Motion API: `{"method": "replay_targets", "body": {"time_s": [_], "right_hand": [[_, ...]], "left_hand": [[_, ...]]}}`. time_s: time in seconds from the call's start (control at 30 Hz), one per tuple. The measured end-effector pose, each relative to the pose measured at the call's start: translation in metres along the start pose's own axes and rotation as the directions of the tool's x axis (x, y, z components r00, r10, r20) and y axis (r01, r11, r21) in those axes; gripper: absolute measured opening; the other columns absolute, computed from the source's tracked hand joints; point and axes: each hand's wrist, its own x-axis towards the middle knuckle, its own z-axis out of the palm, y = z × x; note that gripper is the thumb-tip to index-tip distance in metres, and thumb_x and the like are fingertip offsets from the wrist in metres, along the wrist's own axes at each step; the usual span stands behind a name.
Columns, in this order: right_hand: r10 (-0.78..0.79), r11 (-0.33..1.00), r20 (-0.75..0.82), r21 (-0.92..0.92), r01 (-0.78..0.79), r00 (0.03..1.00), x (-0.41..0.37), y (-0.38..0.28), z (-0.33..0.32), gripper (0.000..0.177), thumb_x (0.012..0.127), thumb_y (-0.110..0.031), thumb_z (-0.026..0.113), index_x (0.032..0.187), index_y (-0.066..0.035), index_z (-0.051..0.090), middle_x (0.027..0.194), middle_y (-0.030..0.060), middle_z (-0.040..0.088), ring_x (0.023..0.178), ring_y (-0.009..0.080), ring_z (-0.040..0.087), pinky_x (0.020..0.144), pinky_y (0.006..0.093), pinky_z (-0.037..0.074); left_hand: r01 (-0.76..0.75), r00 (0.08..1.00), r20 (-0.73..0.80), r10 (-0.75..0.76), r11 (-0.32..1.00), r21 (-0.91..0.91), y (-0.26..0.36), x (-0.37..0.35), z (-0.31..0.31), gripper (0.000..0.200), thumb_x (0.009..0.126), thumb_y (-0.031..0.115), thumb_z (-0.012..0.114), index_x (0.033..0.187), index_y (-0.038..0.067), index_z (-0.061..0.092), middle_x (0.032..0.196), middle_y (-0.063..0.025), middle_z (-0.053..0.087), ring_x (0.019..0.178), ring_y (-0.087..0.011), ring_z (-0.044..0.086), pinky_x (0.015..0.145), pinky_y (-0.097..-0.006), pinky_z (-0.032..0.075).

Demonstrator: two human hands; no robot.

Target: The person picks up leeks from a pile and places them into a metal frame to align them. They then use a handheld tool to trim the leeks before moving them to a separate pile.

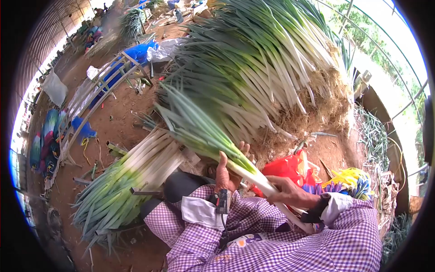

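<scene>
A long green onion stalk lies slantwise across my lap, its green leaves pointing up and left and its white end down at the right. My left hand is under the green part, thumb raised and fingers spread, with the stalk resting against it. Around the white part, the fingers of my right hand are closed. Beyond my hands rises a big heap of green onions with roots toward the right. A bundle of trimmed green onions lies at the left, white ends toward my knees.
A red plastic bag and a bunch of yellow and purple ties are by my right arm. A wooden frame with blue plastic stands at the left. Cut leaves litter the right side. Distant people show at upper left.
</scene>
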Motion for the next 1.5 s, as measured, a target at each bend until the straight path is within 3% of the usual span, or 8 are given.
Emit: {"method": "replay_targets", "body": {"time_s": [0.43, 0.57, 0.73, 0.83, 0.9, 1.03, 1.17, 1.5], "right_hand": [[-0.116, 0.954, -0.082, -0.286, 0.088, 0.990, 0.016, 0.094, -0.026, 0.059, 0.077, -0.012, 0.079, 0.132, -0.004, 0.056, 0.104, 0.0128, 0.071, 0.096, 0.0233, 0.070, 0.084, 0.0384, 0.054], [-0.284, 0.936, -0.254, -0.282, 0.210, 0.925, 0.053, 0.121, -0.024, 0.050, 0.077, -0.016, 0.082, 0.121, -0.004, 0.062, 0.100, 0.0129, 0.072, 0.092, 0.0224, 0.071, 0.082, 0.0378, 0.054], [-0.342, 0.940, -0.364, -0.119, 0.321, 0.866, 0.100, 0.185, -0.031, 0.033, 0.077, -0.017, 0.083, 0.103, -0.003, 0.067, 0.092, 0.0073, 0.073, 0.085, 0.0182, 0.070, 0.076, 0.0351, 0.055], [-0.499, 0.866, -0.369, -0.228, 0.444, 0.784, 0.101, 0.206, -0.034, 0.025, 0.081, -0.018, 0.080, 0.098, -0.003, 0.069, 0.088, 0.0057, 0.072, 0.083, 0.0167, 0.069, 0.075, 0.0347, 0.055], [-0.675, 0.722, -0.285, -0.444, 0.531, 0.680, 0.109, 0.251, -0.039, 0.026, 0.081, -0.020, 0.080, 0.098, -0.003, 0.069, 0.087, 0.0069, 0.073, 0.081, 0.0181, 0.070, 0.074, 0.0352, 0.055], [-0.438, 0.898, -0.371, -0.140, 0.418, 0.818, 0.101, 0.293, -0.040, 0.031, 0.081, -0.019, 0.079, 0.105, -0.003, 0.067, 0.093, 0.0075, 0.072, 0.084, 0.0177, 0.069, 0.076, 0.0352, 0.055], [-0.438, 0.896, -0.381, -0.106, 0.432, 0.815, 0.098, 0.274, -0.031, 0.034, 0.082, -0.018, 0.079, 0.109, -0.003, 0.066, 0.095, 0.0075, 0.074, 0.086, 0.0160, 0.069, 0.076, 0.0352, 0.056], [-0.453, 0.889, -0.383, -0.124, 0.441, 0.805, 0.115, 0.242, -0.017, 0.029, 0.088, -0.009, 0.071, 0.115, 0.001, 0.066, 0.101, 0.0093, 0.074, 0.092, 0.0162, 0.069, 0.081, 0.0332, 0.056]], "left_hand": [[-0.262, 0.945, -0.019, 0.326, 0.792, 0.552, -0.045, 0.002, 0.051, 0.066, 0.074, -0.008, 0.077, 0.132, 0.007, 0.049, 0.097, -0.0023, 0.059, 0.087, -0.0157, 0.062, 0.081, -0.0336, 0.057], [-0.349, 0.926, 0.159, 0.343, 0.618, 0.704, -0.059, 0.004, 0.083, 0.054, 0.075, -0.004, 0.083, 0.123, 0.003, 0.058, 0.097, -0.0022, 0.064, 0.085, -0.0134, 0.063, 0.074, -0.0306, 0.057], [-0.125, 0.979, 0.055, 0.197, 0.369, 0.921, -0.082, 0.018, 0.054, 0.034, 0.076, 0.005, 0.085, 0.105, 0.001, 0.067, 0.093, -0.0061, 0.069, 0.087, -0.0144, 0.067, 0.081, -0.0298, 0.055], [-0.407, 0.904, 0.419, 0.086, -0.129, 0.904, -0.095, 0.011, 0.039, 0.032, 0.077, 0.016, 0.084, 0.101, 0.001, 0.069, 0.095, -0.0077, 0.070, 0.089, -0.0215, 0.068, 0.081, -0.0343, 0.054], [-0.265, 0.963, 0.247, -0.109, -0.199, 0.943, -0.105, 0.025, -0.024, 0.048, 0.075, 0.026, 0.085, 0.111, 0.000, 0.066, 0.102, -0.0118, 0.070, 0.096, -0.0263, 0.067, 0.086, -0.0383, 0.052], [-0.342, 0.940, 0.332, -0.083, -0.180, 0.922, -0.125, 0.015, -0.091, 0.089, 0.067, 0.028, 0.084, 0.144, 0.002, 0.047, 0.131, -0.0217, 0.059, 0.124, -0.0370, 0.055, 0.106, -0.0439, 0.041], [-0.181, 0.981, 0.174, -0.088, -0.076, 0.980, -0.121, 0.017, -0.086, 0.062, 0.067, 0.023, 0.087, 0.118, 0.000, 0.061, 0.106, -0.0119, 0.068, 0.098, -0.0222, 0.065, 0.087, -0.0377, 0.051], [-0.228, 0.958, 0.235, 0.166, -0.058, 0.972, -0.112, 0.011, -0.075, 0.044, 0.075, 0.028, 0.081, 0.107, 0.000, 0.068, 0.094, -0.0183, 0.072, 0.088, -0.0335, 0.069, 0.080, -0.0433, 0.053]]}}
